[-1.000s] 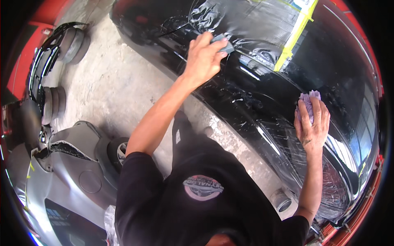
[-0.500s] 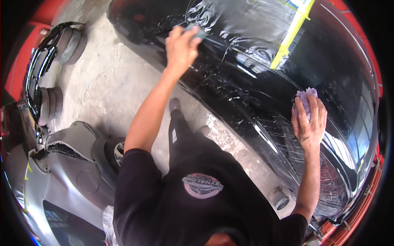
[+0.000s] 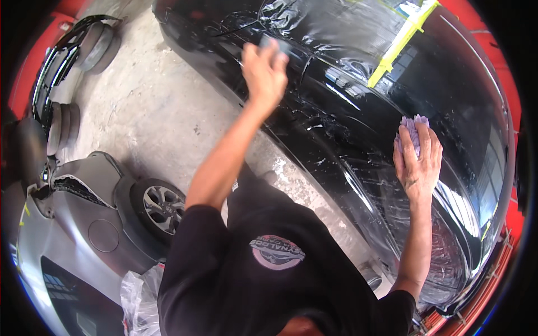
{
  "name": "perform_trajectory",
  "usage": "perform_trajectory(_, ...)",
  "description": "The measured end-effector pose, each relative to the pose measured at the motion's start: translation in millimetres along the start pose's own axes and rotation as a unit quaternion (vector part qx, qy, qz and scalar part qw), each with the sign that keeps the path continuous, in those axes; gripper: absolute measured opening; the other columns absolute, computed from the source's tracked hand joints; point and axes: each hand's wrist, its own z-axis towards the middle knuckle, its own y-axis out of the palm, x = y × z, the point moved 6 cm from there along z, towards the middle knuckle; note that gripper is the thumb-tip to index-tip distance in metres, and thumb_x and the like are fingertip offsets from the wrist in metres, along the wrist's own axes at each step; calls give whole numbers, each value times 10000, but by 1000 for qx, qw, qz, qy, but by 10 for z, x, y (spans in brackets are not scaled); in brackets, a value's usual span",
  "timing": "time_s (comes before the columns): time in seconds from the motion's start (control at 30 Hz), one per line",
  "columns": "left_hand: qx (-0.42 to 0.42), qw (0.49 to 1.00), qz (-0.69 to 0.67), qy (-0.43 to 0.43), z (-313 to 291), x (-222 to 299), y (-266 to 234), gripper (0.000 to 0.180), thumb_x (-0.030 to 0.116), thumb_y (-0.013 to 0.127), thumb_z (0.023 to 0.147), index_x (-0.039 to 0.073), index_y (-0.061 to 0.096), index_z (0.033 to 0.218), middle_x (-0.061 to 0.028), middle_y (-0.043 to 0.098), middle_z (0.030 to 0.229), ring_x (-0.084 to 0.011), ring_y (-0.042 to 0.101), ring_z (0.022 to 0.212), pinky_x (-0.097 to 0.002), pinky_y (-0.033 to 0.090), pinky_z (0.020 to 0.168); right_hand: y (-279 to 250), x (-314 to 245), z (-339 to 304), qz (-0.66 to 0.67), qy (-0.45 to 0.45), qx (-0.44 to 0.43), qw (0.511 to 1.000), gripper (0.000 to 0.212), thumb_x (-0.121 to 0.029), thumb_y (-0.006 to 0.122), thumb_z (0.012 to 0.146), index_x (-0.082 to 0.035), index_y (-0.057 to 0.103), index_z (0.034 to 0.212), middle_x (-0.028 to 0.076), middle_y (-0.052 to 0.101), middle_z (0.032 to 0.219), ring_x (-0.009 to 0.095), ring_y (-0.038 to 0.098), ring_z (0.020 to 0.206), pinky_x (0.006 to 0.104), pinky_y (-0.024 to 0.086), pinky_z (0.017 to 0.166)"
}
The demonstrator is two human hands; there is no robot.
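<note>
A black car body point(image 3: 459, 101) with wet streaks fills the right of the view. My left hand point(image 3: 264, 81), blurred by motion, grips a small blue-grey block point(image 3: 272, 46) over the car's dark side. Under the fingers of my right hand point(image 3: 420, 162) is a crumpled lilac cloth point(image 3: 413, 127), pressed on the glossy panel. Clear plastic sheeting point(image 3: 330, 28) covers part of the car beyond my hands. Yellow masking tape point(image 3: 388, 63) runs along the sheeting's right edge.
At lower left stands a silver-grey car point(image 3: 106, 215), its wheel point(image 3: 162, 207) showing. Behind it are several stacked tyres point(image 3: 98, 47). A clear plastic bag point(image 3: 143, 294) hangs by my left side. Bare concrete floor point(image 3: 179, 106) lies between the cars. Orange-red rails point(image 3: 485, 288) edge the lower right.
My left hand has shifted right and slightly nearer with the block. My right hand stays on the cloth at about the same place. The view has tilted a little, showing more of the grey car's wheel.
</note>
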Motion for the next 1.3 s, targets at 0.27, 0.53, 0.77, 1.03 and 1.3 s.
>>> perform_trajectory(0.27,51,995,-41,-74,174,-511,-41,362,113,834,909,23,772,1254,-229,629,1153,-433,642,1063,-527,523,927,4,-29,-16,-2,-8,11,1000,509,-118,851,895,-145,721,1386,171,630,1454,392,641,1273,522,533,1038)
perform_trajectory(0.53,58,987,-147,-14,-802,-2,70,393,96,836,920,-5,733,1286,-219,591,1090,-425,638,1032,-496,522,920,-24,-43,-33,-23,-6,3,1000,487,-142,849,913,-154,726,1385,152,633,1443,372,636,1272,517,533,1028)
perform_trajectory(0.77,146,979,-87,-112,-453,-435,-3,370,129,798,957,-38,695,1270,-254,612,1174,-453,643,1056,-535,519,966,17,-63,-12,-20,-22,15,999,485,-137,846,919,-157,727,1389,156,639,1451,377,643,1264,527,542,1022)
perform_trajectory(1.03,129,956,-45,-259,-269,-817,-55,327,152,794,958,14,666,1226,-246,634,1192,-464,668,1068,-555,531,959,-11,-82,-35,-17,-21,17,999,474,-145,841,927,-149,727,1387,163,639,1457,382,646,1267,524,543,1022)
perform_trajectory(1.3,134,969,-119,-170,-965,204,106,357,194,803,955,32,605,1204,-246,605,1144,-485,665,1063,-569,535,929,-22,-97,-48,-31,-19,3,999,494,-134,842,912,-142,718,1390,173,633,1476,393,644,1274,533,533,1047)
